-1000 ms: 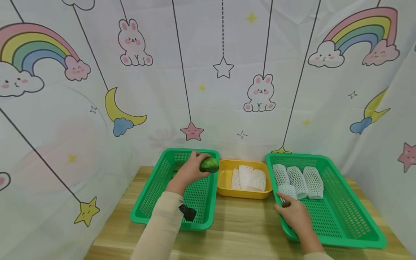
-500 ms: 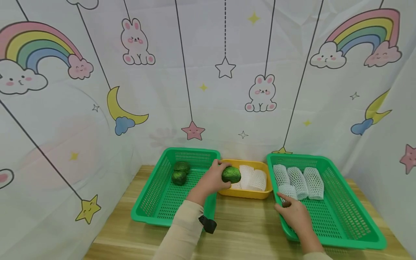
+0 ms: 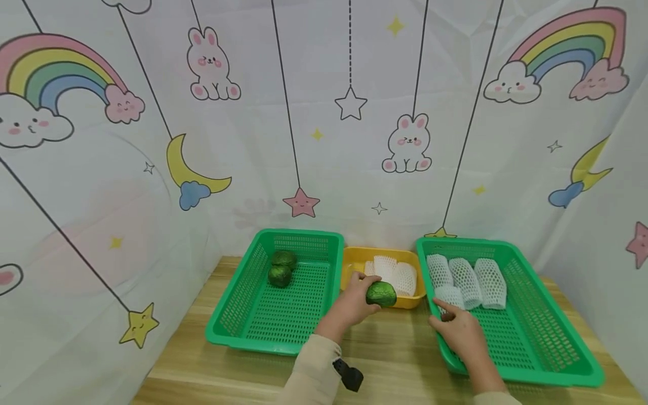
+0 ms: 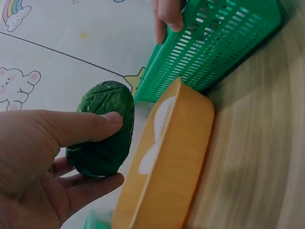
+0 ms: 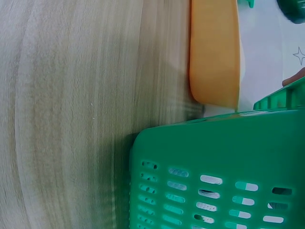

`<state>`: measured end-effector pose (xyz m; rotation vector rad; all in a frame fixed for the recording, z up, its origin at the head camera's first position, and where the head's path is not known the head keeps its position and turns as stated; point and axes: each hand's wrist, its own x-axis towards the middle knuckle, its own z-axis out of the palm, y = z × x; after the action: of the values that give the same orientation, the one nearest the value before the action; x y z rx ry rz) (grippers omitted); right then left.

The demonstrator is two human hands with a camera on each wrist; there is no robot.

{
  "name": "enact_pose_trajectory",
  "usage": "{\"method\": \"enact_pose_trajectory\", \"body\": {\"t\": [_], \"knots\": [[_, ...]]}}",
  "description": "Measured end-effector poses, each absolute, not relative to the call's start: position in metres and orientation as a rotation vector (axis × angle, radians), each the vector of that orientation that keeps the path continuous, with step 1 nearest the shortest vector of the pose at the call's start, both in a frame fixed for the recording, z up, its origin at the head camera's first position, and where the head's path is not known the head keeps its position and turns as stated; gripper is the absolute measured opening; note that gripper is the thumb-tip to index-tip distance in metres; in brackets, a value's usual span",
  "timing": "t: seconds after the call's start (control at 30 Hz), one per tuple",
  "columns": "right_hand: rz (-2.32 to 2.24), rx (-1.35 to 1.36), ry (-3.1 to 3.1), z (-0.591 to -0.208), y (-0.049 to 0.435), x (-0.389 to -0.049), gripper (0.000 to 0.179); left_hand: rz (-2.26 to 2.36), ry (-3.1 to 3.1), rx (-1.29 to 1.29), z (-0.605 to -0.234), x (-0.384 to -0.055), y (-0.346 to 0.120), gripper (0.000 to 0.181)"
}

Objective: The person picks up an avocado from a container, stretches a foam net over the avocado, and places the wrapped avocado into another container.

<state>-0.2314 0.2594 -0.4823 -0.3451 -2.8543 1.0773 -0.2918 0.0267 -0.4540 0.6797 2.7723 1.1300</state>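
My left hand (image 3: 354, 301) holds a green, wrinkled avocado (image 3: 382, 294) between thumb and fingers, in front of the yellow tray (image 3: 411, 302). In the left wrist view the thumb presses across the avocado's near side, with the fingers underneath. White foam net sleeves (image 3: 385, 265) lie in that tray. At the near left side of the right green basket (image 3: 547, 376), my right hand (image 3: 464, 337) grips the rim with thumb and fingers. Several white net-sleeved pieces (image 3: 490, 284) lie inside this basket; what they cover is hidden.
To the left stands another green basket (image 3: 263, 344) with two dark green avocados (image 3: 280, 276) in its back left part. All the containers sit on a wooden table (image 3: 390, 360). A white printed curtain (image 3: 253, 140) hangs close behind them.
My left hand has carried the avocado from over the left basket rightward and toward me, to the front of the yellow tray. The right hand has stayed at the basket rim.
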Motion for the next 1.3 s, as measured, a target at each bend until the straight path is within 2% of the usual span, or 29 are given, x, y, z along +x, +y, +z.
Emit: {"method": "enact_pose_trajectory", "body": {"t": [0.4, 0.63, 0.77, 0.87, 1.0, 1.07, 1.17, 1.3], "knots": [[1.031, -0.321, -2.858, -0.477, 0.257, -0.233, 0.051, 1.187, 2.704, 0.544, -0.516, -0.274, 0.048, 0.056], [1.069, -0.332, -2.839, -0.478, 0.258, -0.232, 0.051, 1.106, 2.706, 0.576, -0.532, -0.271, 0.048, 0.056], [1.076, -0.341, -2.831, -0.478, 0.26, -0.232, 0.051, 1.043, 2.717, 0.582, -0.534, -0.271, 0.049, 0.056], [1.083, -0.348, -2.834, -0.478, 0.26, -0.232, 0.052, 0.957, 2.762, 0.633, -0.53, -0.269, 0.049, 0.063], [1.091, -0.357, -2.851, -0.48, 0.261, -0.231, 0.052, 1.005, 2.817, 0.779, -0.504, -0.263, 0.041, 0.077], [1.102, -0.35, -2.855, -0.48, 0.259, -0.232, 0.053, 1.115, 2.897, 0.818, -0.485, -0.263, 0.027, 0.078], [1.081, -0.33, -2.882, -0.474, 0.256, -0.232, 0.052, 1.223, 3.035, 0.687, -0.472, -0.267, 0.004, 0.072], [0.915, -0.254, -2.898, -0.459, 0.245, -0.238, 0.048, 1.167, 3.0, 0.428, -0.484, -0.27, -0.022, 0.061]]}}
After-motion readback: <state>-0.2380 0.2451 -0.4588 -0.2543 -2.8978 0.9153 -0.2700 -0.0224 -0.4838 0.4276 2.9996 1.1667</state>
